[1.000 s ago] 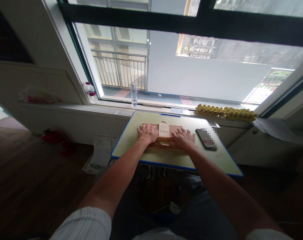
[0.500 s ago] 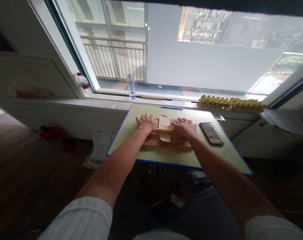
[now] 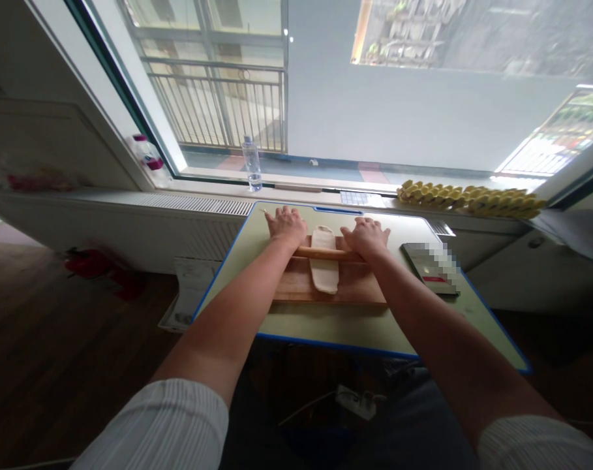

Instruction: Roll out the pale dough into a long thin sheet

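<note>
My left hand [image 3: 287, 225] lies palm down on the left part of a wooden rolling pin [image 3: 328, 254], its fingers spread forward past the pin. On the right part rests my right hand [image 3: 368, 236], also palm down with fingers stretched apart. Neither hand wraps round the pin. Under the pin's middle, between the hands, a long flat strip of pale dough [image 3: 324, 275] runs front to back. The dough lies on a wooden board [image 3: 357, 287], partly covered by my hands and forearms. A blue-edged table [image 3: 237, 287] carries the board.
Right of the board lies a phone-like flat object [image 3: 423, 264], partly pixelated. Along the sill stand a clear water bottle [image 3: 252, 164], a purple-capped bottle [image 3: 148, 153] and yellow egg cartons [image 3: 467, 198]. A red fire extinguisher [image 3: 95, 266] is on the floor at left.
The rolling pin has moved towards the far end of the dough, with both hands shifting forward on it. More of the dough's near end shows. The view has tilted and come closer.
</note>
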The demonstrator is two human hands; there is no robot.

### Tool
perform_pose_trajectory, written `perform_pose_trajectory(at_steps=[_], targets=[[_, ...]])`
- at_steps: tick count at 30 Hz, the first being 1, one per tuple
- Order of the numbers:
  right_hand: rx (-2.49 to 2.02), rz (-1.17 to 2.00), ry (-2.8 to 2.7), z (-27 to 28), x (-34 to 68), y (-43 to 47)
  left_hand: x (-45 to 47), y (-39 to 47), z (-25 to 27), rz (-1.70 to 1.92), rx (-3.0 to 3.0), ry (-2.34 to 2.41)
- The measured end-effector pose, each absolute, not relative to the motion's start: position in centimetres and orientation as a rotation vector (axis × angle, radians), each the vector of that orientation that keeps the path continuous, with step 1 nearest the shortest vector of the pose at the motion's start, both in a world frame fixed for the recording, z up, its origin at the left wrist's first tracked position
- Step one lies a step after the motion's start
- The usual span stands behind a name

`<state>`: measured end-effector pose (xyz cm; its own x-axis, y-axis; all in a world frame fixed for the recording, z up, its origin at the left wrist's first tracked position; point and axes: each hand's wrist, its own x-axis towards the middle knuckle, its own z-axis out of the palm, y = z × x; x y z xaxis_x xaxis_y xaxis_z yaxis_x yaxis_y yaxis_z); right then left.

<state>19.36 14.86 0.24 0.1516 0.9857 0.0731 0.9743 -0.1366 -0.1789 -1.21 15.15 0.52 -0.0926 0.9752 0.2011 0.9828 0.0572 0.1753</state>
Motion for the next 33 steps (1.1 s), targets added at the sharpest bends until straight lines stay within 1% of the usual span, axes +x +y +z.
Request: perform_pose_trajectory(at_steps=[4,11,33], targets=[[-2.226,0.047,-1.950,0.0,19.3,16.3,-1.3,17.0,0.3,-0.364,-2.133,-2.282],[-2.262,0.107,-1.918,-0.3,19.5,18.9,-1.1,19.7,-0.2,-0.303,-2.120,-2.341],[-2.298,0.152,-1.831,-0.8,19.8,25.1,-1.5,25.4,-0.4,-0.300,-2.076,-2.420]])
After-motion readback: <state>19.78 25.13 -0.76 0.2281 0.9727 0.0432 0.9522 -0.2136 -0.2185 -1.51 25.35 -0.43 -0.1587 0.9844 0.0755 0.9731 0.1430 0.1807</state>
